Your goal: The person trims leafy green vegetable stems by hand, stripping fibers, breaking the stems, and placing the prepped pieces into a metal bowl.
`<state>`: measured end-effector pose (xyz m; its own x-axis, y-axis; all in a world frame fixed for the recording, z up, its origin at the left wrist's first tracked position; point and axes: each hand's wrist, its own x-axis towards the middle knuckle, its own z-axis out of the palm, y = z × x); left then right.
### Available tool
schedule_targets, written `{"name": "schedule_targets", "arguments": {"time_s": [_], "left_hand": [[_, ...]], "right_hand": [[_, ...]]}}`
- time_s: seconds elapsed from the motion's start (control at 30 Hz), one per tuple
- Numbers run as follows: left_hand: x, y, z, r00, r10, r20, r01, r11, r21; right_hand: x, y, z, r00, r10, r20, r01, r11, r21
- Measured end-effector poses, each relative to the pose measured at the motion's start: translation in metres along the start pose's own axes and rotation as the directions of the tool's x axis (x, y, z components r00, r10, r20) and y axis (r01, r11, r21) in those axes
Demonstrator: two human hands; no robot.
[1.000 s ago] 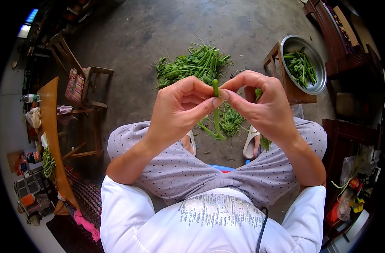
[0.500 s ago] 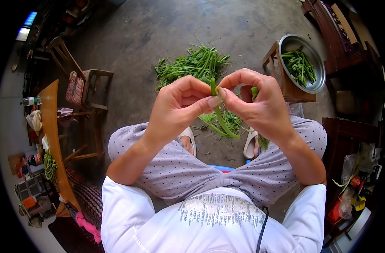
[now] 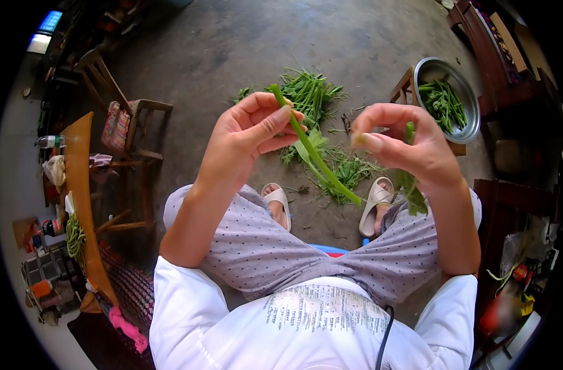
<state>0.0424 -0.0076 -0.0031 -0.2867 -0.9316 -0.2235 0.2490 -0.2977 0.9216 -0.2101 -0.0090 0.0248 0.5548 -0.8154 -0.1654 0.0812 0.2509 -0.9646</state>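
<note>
Pinched between the thumb and forefinger of my left hand is a long green vegetable stem, slanting down to the right. My right hand is curled at the right, apart from that stem. A second green stem with leaves is tucked in its fingers and hangs below it. The tips of its thumb and forefinger are close together and slightly blurred; whether they pinch a bit of peel I cannot tell. On the floor beyond lies a pile of green stems. Nearer my feet are loose leafy scraps.
A metal basin holding cut green stems sits on a wooden stool at the right. To the left are a wooden chair and a wooden tabletop. My sandals flank the scraps.
My hands have come apart from where they met at the stem. The left moved slightly left with the stem; the right moved right, with the leafy stem still in it.
</note>
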Motion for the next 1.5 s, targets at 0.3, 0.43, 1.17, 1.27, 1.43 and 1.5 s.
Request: {"name": "schedule_targets", "arguments": {"time_s": [0.3, 0.43, 1.17, 1.27, 1.43, 1.5], "left_hand": [[0.000, 0.002, -0.006, 0.999, 0.044, -0.003, -0.044, 0.998, 0.054], [-0.007, 0.002, 0.010, 0.993, 0.060, 0.105, -0.072, 0.991, 0.115], [-0.009, -0.018, 0.035, 0.760, 0.615, 0.211, -0.553, 0.441, 0.707], [-0.007, -0.016, 0.035, 0.696, 0.665, 0.270, -0.586, 0.310, 0.748], [-0.005, -0.015, 0.035, 0.634, 0.702, 0.324, -0.606, 0.192, 0.772], [-0.005, -0.015, 0.035, 0.630, 0.701, 0.335, -0.602, 0.169, 0.780]], "right_hand": [[-0.014, -0.009, -0.038, 0.980, -0.197, -0.014, 0.197, 0.979, 0.047], [-0.004, 0.002, -0.020, 0.942, -0.281, -0.182, 0.229, 0.937, -0.263], [-0.002, 0.005, 0.026, 0.936, -0.234, -0.263, 0.145, 0.937, -0.318], [-0.002, 0.005, 0.026, 0.933, -0.244, -0.263, 0.143, 0.926, -0.350], [-0.005, 0.000, 0.027, 0.942, -0.204, -0.265, 0.104, 0.932, -0.348], [-0.005, 0.000, 0.027, 0.945, -0.185, -0.271, 0.089, 0.940, -0.330]]}}
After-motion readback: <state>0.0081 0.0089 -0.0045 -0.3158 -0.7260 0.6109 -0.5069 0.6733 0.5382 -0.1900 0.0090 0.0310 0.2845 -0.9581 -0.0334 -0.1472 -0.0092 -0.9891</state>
